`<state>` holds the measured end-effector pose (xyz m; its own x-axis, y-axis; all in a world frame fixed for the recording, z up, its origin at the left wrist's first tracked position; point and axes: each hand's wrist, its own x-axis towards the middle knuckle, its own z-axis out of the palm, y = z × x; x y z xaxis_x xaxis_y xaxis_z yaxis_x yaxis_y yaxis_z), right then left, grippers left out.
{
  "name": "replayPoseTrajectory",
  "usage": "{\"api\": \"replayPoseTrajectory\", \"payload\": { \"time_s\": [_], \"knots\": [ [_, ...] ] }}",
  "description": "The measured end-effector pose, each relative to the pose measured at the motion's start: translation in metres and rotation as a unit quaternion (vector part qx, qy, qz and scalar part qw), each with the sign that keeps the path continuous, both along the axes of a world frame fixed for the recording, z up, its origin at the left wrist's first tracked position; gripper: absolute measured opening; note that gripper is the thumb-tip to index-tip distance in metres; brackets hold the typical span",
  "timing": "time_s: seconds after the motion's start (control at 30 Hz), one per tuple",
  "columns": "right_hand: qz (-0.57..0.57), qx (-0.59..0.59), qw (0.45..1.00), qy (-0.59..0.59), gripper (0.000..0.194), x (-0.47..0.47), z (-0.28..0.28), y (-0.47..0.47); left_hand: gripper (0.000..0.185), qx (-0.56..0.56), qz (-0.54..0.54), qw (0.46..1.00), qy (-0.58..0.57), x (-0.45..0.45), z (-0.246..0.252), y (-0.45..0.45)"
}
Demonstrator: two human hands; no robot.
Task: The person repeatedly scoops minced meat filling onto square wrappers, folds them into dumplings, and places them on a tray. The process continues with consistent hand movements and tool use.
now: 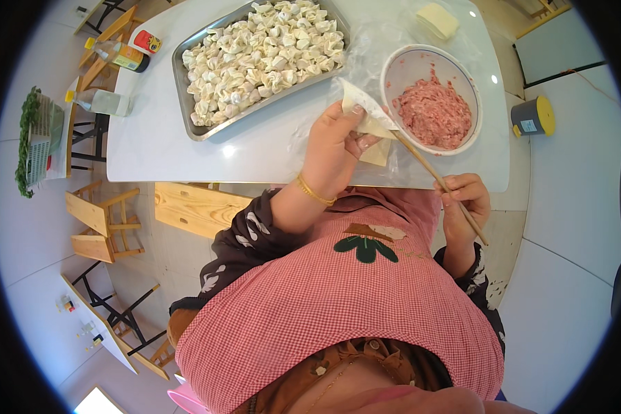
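Observation:
My left hand (336, 145) holds a thin dough wrapper (367, 109), partly folded, above the table's near edge. A slim wooden stick (429, 165) is in my right hand (463, 204), and its far tip meets the wrapper's edge. To the right of the wrapper stands a white bowl (389, 77) of raw minced meat (434, 114). Below my left hand, more pale wrapper (376, 154) lies on the table, partly hidden. A metal tray (199, 135) full of folded wontons (264, 59) stands at the upper left.
A stack of wrappers (437, 20) sits on clear plastic film (383, 31) on the white table (176, 160). Two bottles with yellow caps (119, 54) and a red-and-white cup (147, 41) stand at the left. A wooden bench (196, 207) is by the near edge.

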<state>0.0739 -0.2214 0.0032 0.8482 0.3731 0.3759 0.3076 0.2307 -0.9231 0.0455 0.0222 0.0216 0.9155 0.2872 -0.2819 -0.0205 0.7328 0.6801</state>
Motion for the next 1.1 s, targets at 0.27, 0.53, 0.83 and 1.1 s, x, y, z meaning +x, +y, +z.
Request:
{"api": "replayPoseTrajectory", "payload": {
  "time_s": [0.27,0.53,0.83,1.1],
  "knots": [
    [0.036,0.006,0.999,-0.028,0.017,0.003,-0.011,0.007,0.062,-0.288,-0.041,0.954,-0.076,0.0,0.031,0.009],
    [0.165,-0.049,0.98,-0.103,0.024,0.017,0.005,0.01,0.032,-0.434,-0.088,0.887,-0.131,0.017,-0.005,0.027],
    [0.157,0.053,0.986,-0.032,0.032,0.022,0.009,-0.009,0.021,-0.423,0.019,0.894,-0.148,0.022,-0.018,0.044],
    [0.15,0.086,0.985,-0.015,0.032,0.016,-0.005,0.009,0.024,-0.468,-0.006,0.869,-0.159,0.016,-0.017,0.035]
  ]
}}
